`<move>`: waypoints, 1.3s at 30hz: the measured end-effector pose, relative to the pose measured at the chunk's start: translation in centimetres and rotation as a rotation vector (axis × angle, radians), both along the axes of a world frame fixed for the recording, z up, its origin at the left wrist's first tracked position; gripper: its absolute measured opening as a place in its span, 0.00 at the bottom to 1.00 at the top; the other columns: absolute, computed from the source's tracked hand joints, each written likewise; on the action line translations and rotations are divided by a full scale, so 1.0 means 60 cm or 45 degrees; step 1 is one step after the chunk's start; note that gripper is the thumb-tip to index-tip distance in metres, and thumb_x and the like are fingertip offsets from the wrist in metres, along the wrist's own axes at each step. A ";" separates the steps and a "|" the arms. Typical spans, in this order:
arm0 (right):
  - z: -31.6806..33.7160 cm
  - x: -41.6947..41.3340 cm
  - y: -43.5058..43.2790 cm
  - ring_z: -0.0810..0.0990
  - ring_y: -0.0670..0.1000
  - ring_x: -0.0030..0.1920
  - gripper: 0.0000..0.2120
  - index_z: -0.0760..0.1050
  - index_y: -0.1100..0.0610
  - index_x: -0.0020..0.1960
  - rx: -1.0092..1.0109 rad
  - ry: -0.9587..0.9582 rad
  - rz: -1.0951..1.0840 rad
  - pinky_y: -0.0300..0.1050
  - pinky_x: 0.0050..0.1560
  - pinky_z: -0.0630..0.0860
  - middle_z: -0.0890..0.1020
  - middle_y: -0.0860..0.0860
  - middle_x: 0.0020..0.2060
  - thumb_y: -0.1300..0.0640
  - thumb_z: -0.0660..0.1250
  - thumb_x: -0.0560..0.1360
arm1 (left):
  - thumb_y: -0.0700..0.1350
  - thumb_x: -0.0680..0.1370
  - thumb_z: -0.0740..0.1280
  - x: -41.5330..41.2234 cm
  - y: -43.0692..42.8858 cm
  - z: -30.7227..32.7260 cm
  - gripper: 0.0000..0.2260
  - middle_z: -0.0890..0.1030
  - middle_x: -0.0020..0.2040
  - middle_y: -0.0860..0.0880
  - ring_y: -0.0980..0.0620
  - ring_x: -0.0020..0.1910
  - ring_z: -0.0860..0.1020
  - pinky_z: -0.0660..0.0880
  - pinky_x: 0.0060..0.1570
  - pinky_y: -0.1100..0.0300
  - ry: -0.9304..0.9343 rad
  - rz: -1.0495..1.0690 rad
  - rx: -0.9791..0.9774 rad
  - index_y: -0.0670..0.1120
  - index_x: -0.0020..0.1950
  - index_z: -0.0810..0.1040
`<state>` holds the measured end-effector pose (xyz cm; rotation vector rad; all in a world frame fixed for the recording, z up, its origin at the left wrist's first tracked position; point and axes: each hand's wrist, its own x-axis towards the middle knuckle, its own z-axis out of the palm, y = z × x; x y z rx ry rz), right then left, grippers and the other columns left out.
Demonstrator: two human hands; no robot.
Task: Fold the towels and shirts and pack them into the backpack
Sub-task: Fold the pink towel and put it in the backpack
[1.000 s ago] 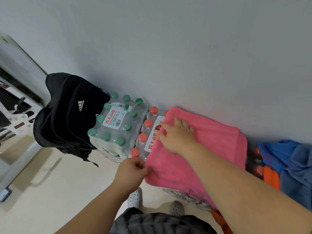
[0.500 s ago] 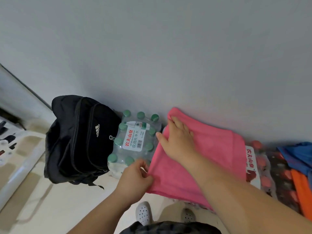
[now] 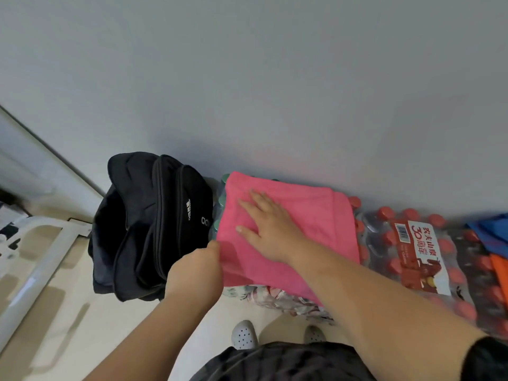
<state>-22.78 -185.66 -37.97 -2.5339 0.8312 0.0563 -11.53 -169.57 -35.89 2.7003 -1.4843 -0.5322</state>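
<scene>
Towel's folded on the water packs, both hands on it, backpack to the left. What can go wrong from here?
1. The left hand grips the towel only at its near left edge, and the right hand lies flat on top. Lifted so, the fold may fall open.
2. No open mouth shows on the backpack; a hand may need freeing first.
3. The towel lies over a patterned cloth; a drag could pull that along.

Your pink towel (image 3: 316, 210) lies folded flat on the bottle packs (image 3: 412, 243) by the wall (image 3: 275, 92); your black backpack (image 3: 154, 229) stands slumped just left of it.
</scene>
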 end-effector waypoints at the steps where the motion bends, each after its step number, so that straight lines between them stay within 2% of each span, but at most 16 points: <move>1: -0.001 -0.019 -0.003 0.47 0.53 0.81 0.33 0.55 0.47 0.81 -0.026 -0.003 -0.050 0.54 0.80 0.45 0.51 0.51 0.82 0.35 0.54 0.80 | 0.42 0.77 0.60 -0.004 -0.005 -0.002 0.08 0.69 0.34 0.52 0.44 0.35 0.73 0.67 0.33 0.54 0.004 -0.034 -0.028 0.51 0.47 0.61; 5: -0.008 -0.112 -0.024 0.49 0.55 0.81 0.41 0.57 0.46 0.80 -0.090 0.109 -0.329 0.56 0.80 0.47 0.52 0.52 0.81 0.28 0.43 0.73 | 0.49 0.78 0.61 -0.039 -0.036 -0.002 0.08 0.74 0.40 0.50 0.43 0.40 0.77 0.71 0.37 0.53 0.149 -0.146 -0.134 0.52 0.47 0.61; 8: -0.010 -0.185 -0.042 0.52 0.58 0.80 0.41 0.59 0.48 0.80 -0.115 0.200 -0.527 0.59 0.79 0.51 0.55 0.55 0.81 0.28 0.45 0.73 | 0.52 0.78 0.61 -0.074 -0.063 -0.003 0.06 0.78 0.46 0.50 0.43 0.46 0.79 0.73 0.41 0.53 0.267 -0.222 -0.177 0.51 0.49 0.67; 10: -0.010 -0.226 -0.051 0.55 0.59 0.79 0.43 0.61 0.50 0.79 -0.078 0.192 -0.560 0.58 0.79 0.53 0.58 0.56 0.80 0.28 0.45 0.72 | 0.55 0.78 0.62 -0.101 -0.080 -0.002 0.08 0.77 0.46 0.51 0.45 0.47 0.78 0.71 0.40 0.54 0.345 -0.282 -0.195 0.52 0.49 0.69; 13: -0.015 -0.269 -0.067 0.54 0.56 0.80 0.40 0.58 0.50 0.80 0.017 0.172 -0.523 0.55 0.79 0.52 0.59 0.51 0.80 0.30 0.49 0.74 | 0.58 0.76 0.66 -0.140 -0.104 -0.001 0.12 0.74 0.40 0.54 0.47 0.44 0.77 0.70 0.39 0.56 0.434 -0.364 -0.223 0.53 0.43 0.66; 16: -0.017 -0.286 -0.085 0.55 0.54 0.79 0.37 0.57 0.48 0.81 0.006 0.175 -0.458 0.57 0.79 0.54 0.60 0.48 0.79 0.31 0.52 0.77 | 0.59 0.75 0.66 -0.177 -0.125 -0.007 0.15 0.73 0.36 0.55 0.49 0.38 0.73 0.67 0.35 0.56 0.454 -0.433 -0.195 0.53 0.38 0.66; 19: -0.005 -0.284 -0.099 0.59 0.55 0.76 0.36 0.61 0.47 0.79 -0.071 0.151 -0.419 0.55 0.75 0.58 0.65 0.47 0.77 0.31 0.49 0.76 | 0.58 0.75 0.66 -0.212 -0.141 -0.013 0.12 0.76 0.37 0.54 0.50 0.38 0.75 0.70 0.35 0.56 0.447 -0.415 -0.170 0.51 0.40 0.72; 22: 0.001 -0.281 -0.112 0.59 0.53 0.74 0.31 0.65 0.45 0.77 -0.076 0.100 -0.287 0.55 0.71 0.59 0.67 0.45 0.74 0.34 0.53 0.77 | 0.59 0.74 0.67 -0.249 -0.148 -0.013 0.13 0.74 0.35 0.55 0.52 0.37 0.74 0.65 0.34 0.57 0.397 -0.315 -0.135 0.53 0.38 0.69; 25: -0.004 -0.284 -0.125 0.56 0.54 0.75 0.27 0.65 0.41 0.76 -0.035 0.095 -0.184 0.56 0.72 0.56 0.65 0.46 0.75 0.36 0.59 0.79 | 0.64 0.71 0.67 -0.280 -0.150 -0.013 0.16 0.72 0.39 0.56 0.52 0.38 0.73 0.66 0.36 0.57 0.265 -0.192 -0.090 0.54 0.42 0.68; 29: -0.012 -0.291 -0.141 0.55 0.55 0.76 0.27 0.62 0.37 0.76 -0.030 0.116 -0.071 0.58 0.72 0.56 0.62 0.45 0.76 0.35 0.59 0.78 | 0.64 0.70 0.67 -0.318 -0.149 -0.016 0.19 0.69 0.44 0.54 0.50 0.42 0.71 0.68 0.39 0.56 0.089 -0.152 -0.030 0.53 0.46 0.64; 32: -0.005 -0.288 -0.151 0.55 0.56 0.75 0.28 0.61 0.38 0.77 -0.064 0.127 -0.007 0.59 0.72 0.57 0.61 0.46 0.77 0.35 0.58 0.78 | 0.61 0.70 0.66 -0.335 -0.143 -0.016 0.16 0.68 0.42 0.54 0.50 0.42 0.69 0.67 0.39 0.55 0.030 -0.074 -0.061 0.52 0.45 0.65; 35: 0.004 -0.279 -0.158 0.55 0.57 0.77 0.29 0.60 0.41 0.78 -0.021 0.129 0.012 0.60 0.73 0.56 0.61 0.46 0.77 0.35 0.57 0.79 | 0.53 0.70 0.65 -0.345 -0.129 -0.017 0.11 0.68 0.40 0.53 0.49 0.39 0.68 0.65 0.36 0.55 0.006 0.007 -0.096 0.50 0.42 0.66; 39: 0.007 -0.279 -0.162 0.54 0.57 0.77 0.31 0.60 0.47 0.79 0.004 0.160 0.057 0.61 0.72 0.56 0.60 0.45 0.78 0.37 0.57 0.80 | 0.48 0.70 0.64 -0.352 -0.117 -0.022 0.05 0.75 0.37 0.50 0.44 0.37 0.74 0.70 0.35 0.53 0.043 0.100 -0.077 0.47 0.39 0.71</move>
